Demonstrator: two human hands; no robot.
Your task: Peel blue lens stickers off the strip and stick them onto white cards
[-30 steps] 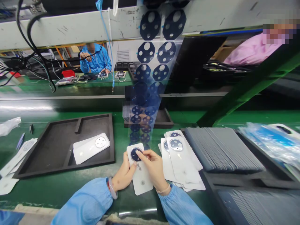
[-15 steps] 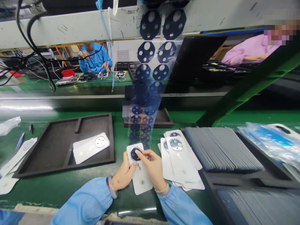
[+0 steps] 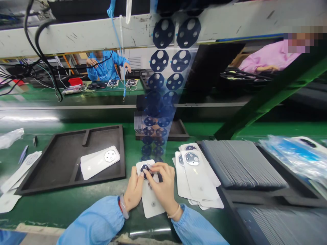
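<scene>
Head view: your left hand [image 3: 134, 187] held the white panel [image 3: 150, 205] by its edge; your right hand [image 3: 163, 185] touched its dark octagon [image 3: 143, 167], fingers bent, pinch unclear.

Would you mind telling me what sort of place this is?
Probably a factory assembly area: a hanging strip of dark octagonal pieces, closely packed grey panels and a co-worker in blue opposite suggest it.

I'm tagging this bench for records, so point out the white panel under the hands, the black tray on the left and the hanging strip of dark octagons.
White panel [image 3: 149, 195]: head view, on its lower face.
Black tray [image 3: 61, 163]: head view, on its bare floor.
Hanging strip [image 3: 156, 81]: head view, on one octagon.
</scene>
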